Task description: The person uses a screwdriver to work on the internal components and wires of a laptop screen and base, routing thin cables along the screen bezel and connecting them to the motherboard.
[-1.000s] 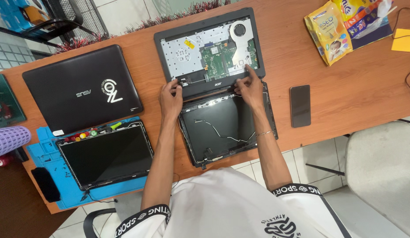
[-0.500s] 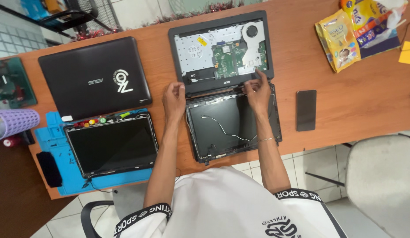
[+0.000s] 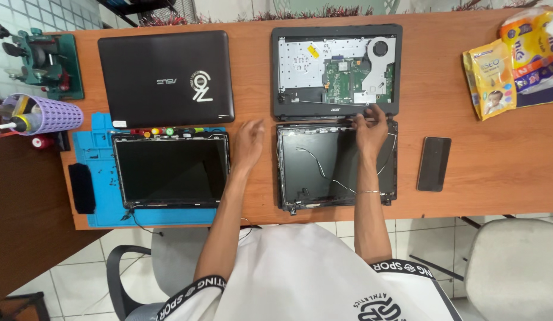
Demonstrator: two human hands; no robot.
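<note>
The left hand (image 3: pixel 248 144) has come off the opened laptop base (image 3: pixel 336 70) and now hovers loosely open over bare wood, just left of the stripped lid shell (image 3: pixel 324 172). The right hand (image 3: pixel 370 126) pinches narrowly at the hinge strip between base and shell. Far left of the base, a lilac perforated cup (image 3: pixel 50 115) holds tools.

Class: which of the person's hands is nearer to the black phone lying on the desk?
Right. The right hand is at the open laptop's hinge, just left of the phone; the left hand is farther left, between the two laptops.
</note>
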